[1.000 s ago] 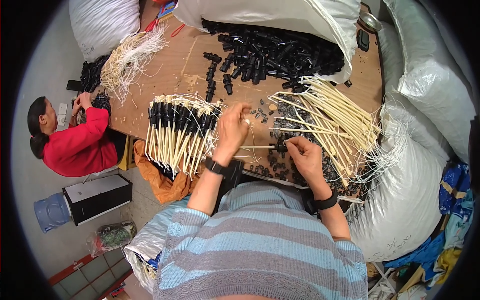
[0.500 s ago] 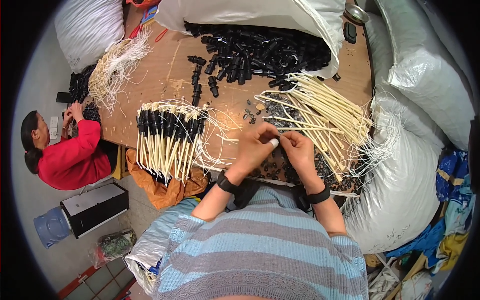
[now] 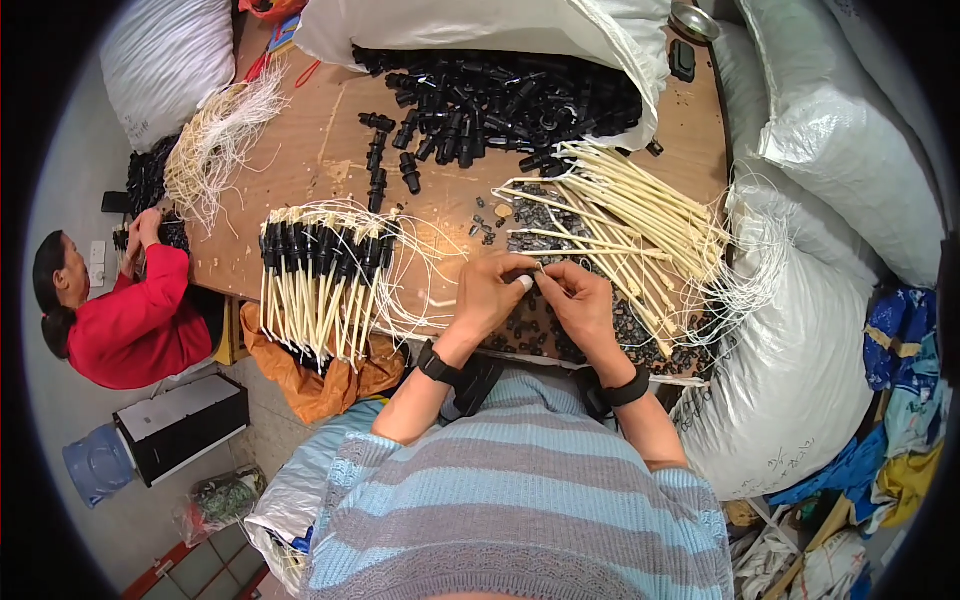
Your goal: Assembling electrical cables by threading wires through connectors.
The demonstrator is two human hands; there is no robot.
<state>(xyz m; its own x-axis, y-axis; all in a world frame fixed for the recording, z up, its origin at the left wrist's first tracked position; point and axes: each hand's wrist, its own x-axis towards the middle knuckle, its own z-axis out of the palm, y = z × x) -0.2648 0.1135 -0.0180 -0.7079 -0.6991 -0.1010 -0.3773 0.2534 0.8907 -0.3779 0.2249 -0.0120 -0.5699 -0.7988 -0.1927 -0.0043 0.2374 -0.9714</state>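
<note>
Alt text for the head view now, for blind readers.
A person's left hand and right hand are close together at a brown table. Cream rods with black fittings lie left, plain rods right; a white sack lies behind.

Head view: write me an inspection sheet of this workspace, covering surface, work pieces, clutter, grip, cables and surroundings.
Surface: wooden table, with pale worn marks.
Work pieces: cream rods piled on the right; row of rods with black fittings on the left; loose black connectors at the sack's mouth.
Clutter: small black parts scattered near the front edge.
Grip: left hand and right hand meet at the fingertips; what they pinch is unclear.
Cables: electrical ones, nothing seen; loose white strings trail at right.
Surroundings: co-worker in red at left; stuffed white sack at right.
</note>
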